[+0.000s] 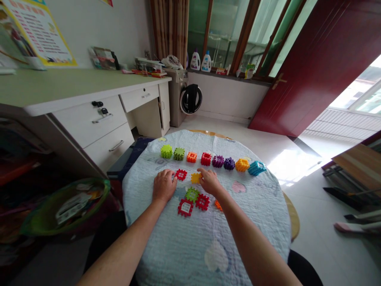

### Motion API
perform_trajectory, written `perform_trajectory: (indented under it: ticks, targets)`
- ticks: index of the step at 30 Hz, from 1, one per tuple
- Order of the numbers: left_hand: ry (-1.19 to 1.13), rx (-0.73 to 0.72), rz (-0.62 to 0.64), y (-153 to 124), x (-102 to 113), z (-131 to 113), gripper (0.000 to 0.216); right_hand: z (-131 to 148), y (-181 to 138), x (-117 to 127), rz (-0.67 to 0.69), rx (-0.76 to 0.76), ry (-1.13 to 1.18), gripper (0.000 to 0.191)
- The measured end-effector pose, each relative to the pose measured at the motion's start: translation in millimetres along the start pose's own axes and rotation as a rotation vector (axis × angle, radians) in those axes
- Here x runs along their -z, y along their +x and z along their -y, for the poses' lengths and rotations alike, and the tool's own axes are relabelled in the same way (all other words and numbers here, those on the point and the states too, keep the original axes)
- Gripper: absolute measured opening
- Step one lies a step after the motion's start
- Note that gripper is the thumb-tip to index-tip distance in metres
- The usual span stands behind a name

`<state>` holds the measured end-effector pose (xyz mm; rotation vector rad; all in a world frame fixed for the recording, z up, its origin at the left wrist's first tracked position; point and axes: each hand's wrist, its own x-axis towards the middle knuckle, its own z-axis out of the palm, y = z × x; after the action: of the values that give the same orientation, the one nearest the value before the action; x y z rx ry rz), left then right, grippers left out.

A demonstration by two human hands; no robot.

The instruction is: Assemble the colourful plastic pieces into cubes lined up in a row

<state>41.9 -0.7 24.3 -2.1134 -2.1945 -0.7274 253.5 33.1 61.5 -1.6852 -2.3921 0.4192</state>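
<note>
My right hand pinches a yellow interlocking tile between thumb and fingers, just above or on the cloth. My left hand rests on the cloth with its fingers loosely bent and the thumb apart. Its fingertips are at the left edge of a red window-patterned tile; whether they touch it is hard to tell. Closer to me lie a green tile, a red tile and a red tile with a whitish centre. An orange tile is partly covered by my right forearm.
Across the far side of the round cloth-covered table runs a row of several block cubes, from a lime cube to a teal block stack. A desk stands left, a green basket below it, a washing machine behind.
</note>
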Motion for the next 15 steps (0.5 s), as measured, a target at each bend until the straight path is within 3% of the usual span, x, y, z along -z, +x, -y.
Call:
perform_trajectory:
  ticks: [4, 12, 15]
  targets:
    - [-0.001, 0.002, -0.001, 0.2, -1.0, 0.3, 0.023, 0.0, -2.3, -1.7, -0.085, -0.017, -0.091, 0.046]
    - [0.008, 0.004, -0.013, 0.8, -1.4, 0.4, 0.022, 4.0, 16.0, -9.0, 0.068, 0.049, -0.074, 0.052]
    - [0.001, 0.004, -0.013, 0.4, -1.7, 0.9, 0.022, -7.8, 22.1, 1.2, 0.036, 0.025, -0.011, 0.055]
